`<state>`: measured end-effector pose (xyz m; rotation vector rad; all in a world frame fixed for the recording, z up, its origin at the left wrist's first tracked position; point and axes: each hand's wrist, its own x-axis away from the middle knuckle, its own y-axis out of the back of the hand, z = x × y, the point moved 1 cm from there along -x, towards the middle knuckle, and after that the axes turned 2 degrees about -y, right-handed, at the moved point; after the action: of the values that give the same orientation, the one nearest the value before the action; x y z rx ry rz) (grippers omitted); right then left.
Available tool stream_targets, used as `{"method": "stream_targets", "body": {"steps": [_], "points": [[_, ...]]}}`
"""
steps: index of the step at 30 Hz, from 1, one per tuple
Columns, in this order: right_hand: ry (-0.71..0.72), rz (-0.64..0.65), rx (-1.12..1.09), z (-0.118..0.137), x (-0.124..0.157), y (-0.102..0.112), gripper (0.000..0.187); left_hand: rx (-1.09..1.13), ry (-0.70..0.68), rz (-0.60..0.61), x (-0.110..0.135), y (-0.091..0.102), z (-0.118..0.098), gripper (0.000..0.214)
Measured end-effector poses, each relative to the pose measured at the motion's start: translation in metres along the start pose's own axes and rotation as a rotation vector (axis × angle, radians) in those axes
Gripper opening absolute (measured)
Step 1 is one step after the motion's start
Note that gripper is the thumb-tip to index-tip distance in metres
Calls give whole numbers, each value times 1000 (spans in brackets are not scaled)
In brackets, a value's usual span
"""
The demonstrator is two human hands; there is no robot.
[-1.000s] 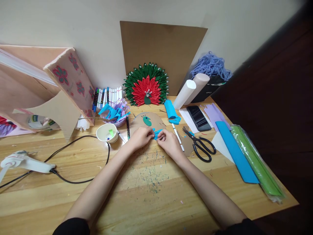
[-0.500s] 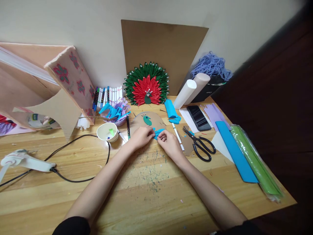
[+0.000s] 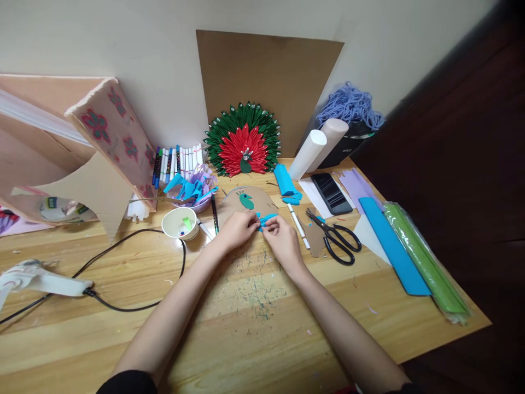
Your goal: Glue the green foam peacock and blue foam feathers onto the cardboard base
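Note:
Between my two hands is a small piece of pleated blue crepe paper (image 3: 268, 218). The fingertips of my left hand (image 3: 241, 227) pinch its left side. With thumb and fingers closed, my right hand (image 3: 283, 236) grips its right side. Just beyond them lies a rounded piece of brown cardboard (image 3: 264, 198) bearing a green bird-head cutout (image 3: 246, 201); my hands cover its near edge. Right of my right hand are a white marker (image 3: 298, 226) and black-handled scissors (image 3: 338, 241), the scissors partly over a cardboard scrap (image 3: 315, 243).
A paper cup (image 3: 180, 224), a bowl of paper scraps (image 3: 197, 191) and a glue gun (image 3: 45, 279) with its cord stand left. Behind is a red-and-green peacock craft (image 3: 245, 142). A phone (image 3: 332, 193), blue paper (image 3: 394, 246) and a green packet (image 3: 424, 260) lie right.
My head view has shifted slightly. Both hands stay together on the blue crepe paper, with only small finger movements.

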<state>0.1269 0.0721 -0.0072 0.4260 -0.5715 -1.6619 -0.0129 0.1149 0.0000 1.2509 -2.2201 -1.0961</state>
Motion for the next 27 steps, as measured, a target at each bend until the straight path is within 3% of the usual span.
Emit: {"method": "stream_targets", "body": {"steps": [10, 19, 27], "points": [[-68, -113, -73, -2, 5, -7, 9, -17, -19, -13, -1, -2, 2, 12], [-106, -22, 69, 0, -5, -1, 12, -48, -14, -17, 0, -1, 0, 13], [-50, -44, 176, 4, -3, -3, 9, -47, -2, -7, 1, 0, -1, 12]]}}
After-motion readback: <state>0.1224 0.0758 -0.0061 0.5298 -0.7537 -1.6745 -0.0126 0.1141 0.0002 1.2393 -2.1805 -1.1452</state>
